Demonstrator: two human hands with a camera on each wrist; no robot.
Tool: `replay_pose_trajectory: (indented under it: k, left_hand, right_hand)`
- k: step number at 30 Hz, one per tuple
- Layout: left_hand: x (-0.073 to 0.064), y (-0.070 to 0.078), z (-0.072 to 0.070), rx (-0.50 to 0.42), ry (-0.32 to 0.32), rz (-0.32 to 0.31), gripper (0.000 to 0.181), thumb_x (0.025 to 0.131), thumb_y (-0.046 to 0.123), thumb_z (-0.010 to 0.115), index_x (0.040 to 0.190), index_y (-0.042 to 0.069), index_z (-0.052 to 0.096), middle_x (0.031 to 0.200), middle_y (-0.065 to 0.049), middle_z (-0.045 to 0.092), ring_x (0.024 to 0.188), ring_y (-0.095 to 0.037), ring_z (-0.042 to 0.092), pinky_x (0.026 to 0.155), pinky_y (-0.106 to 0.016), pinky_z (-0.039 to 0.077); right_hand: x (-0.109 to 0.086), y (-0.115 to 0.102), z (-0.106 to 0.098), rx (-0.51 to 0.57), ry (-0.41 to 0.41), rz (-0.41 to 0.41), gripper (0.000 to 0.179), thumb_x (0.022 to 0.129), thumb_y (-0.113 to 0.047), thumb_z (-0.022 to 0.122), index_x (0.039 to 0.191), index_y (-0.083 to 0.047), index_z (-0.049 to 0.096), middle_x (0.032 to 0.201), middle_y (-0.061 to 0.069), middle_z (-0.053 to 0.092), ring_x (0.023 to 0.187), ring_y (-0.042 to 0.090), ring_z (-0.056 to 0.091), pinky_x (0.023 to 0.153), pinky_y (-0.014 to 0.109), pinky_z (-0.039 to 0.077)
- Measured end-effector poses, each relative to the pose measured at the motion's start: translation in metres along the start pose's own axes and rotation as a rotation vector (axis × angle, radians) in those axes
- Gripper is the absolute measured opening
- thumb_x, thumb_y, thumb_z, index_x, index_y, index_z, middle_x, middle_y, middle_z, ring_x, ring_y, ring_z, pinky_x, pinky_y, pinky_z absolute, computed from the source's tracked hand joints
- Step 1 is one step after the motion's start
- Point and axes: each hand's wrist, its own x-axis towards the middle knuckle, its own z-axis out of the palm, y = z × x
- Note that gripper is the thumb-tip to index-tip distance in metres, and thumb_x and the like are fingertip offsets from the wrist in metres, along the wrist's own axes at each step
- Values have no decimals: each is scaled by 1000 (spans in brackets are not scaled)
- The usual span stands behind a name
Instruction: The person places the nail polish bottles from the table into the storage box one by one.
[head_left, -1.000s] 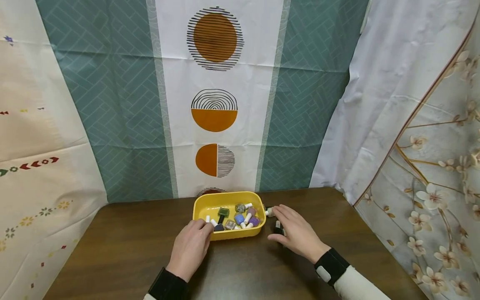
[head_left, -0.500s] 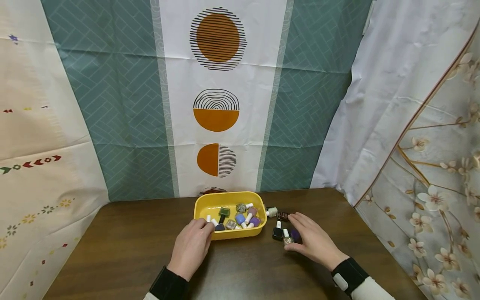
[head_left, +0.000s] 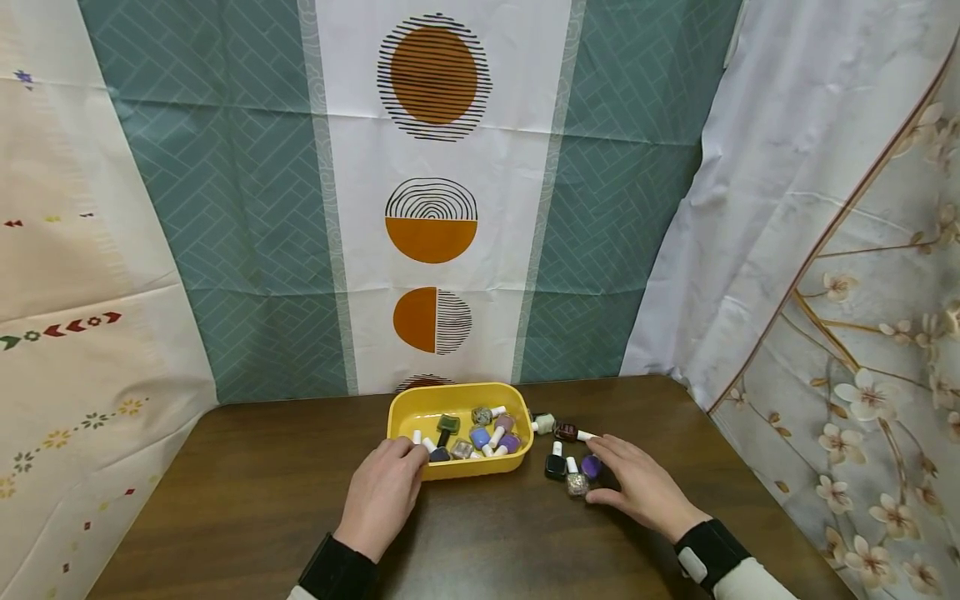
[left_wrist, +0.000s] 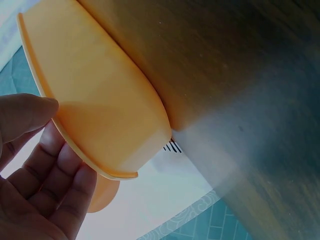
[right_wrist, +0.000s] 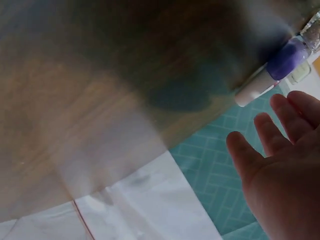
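Note:
My left hand holds the near left corner of a yellow plastic tray; in the left wrist view, thumb and fingers pinch its rim. Inside the tray lie several nail polish bottles, among them a green one and a blue one. Fingers extended, my right hand is just right of a loose group on the table. A purple bottle and a glitter bottle are nearest to it. In the right wrist view, the purple bottle lies beyond the fingertips.
A black bottle, a dark red bottle with a white cap and a pale bottle lie right of the tray. The brown wooden table ends at a patterned curtain behind; a floral cloth hangs on the right.
My right hand has moved right and toward me, away from the tray, uncovering the dark red, black, glitter and purple bottles. The left hand stays at the tray's rim.

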Motion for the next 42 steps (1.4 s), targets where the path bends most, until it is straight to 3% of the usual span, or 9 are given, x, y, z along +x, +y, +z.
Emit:
replay_pose_trajectory:
  k: [21,35,42]
  left_hand:
    - [1,0,0,-8,-15,-9,27,87,12,96,106,16,77,98,2,65,88,-18,57,89,-39,61]
    - [-1,0,1,-1,-13,-10,29,86,10,97,106,16,77,96,2,64,87,-17,55,86,-38,60]
    - [0,2,0,5,-21,-13,28,87,11,96,106,17,77,97,2,65,88,-18,56,88,-39,60]
  right_hand:
    - [-1,5,7,-10,-7,-35,68,92,-41,90,145,-3,69,147,16,67,140,38,61,112,57,51]
    - [1,6,11,-77,23,-25,50,92,-34,92,132,-8,76,134,10,73,123,29,71,101,51,59]
    - [7,3,9,-67,-13,-16,44,93,-30,91,129,-10,77,126,5,75,116,27,73,98,51,60]
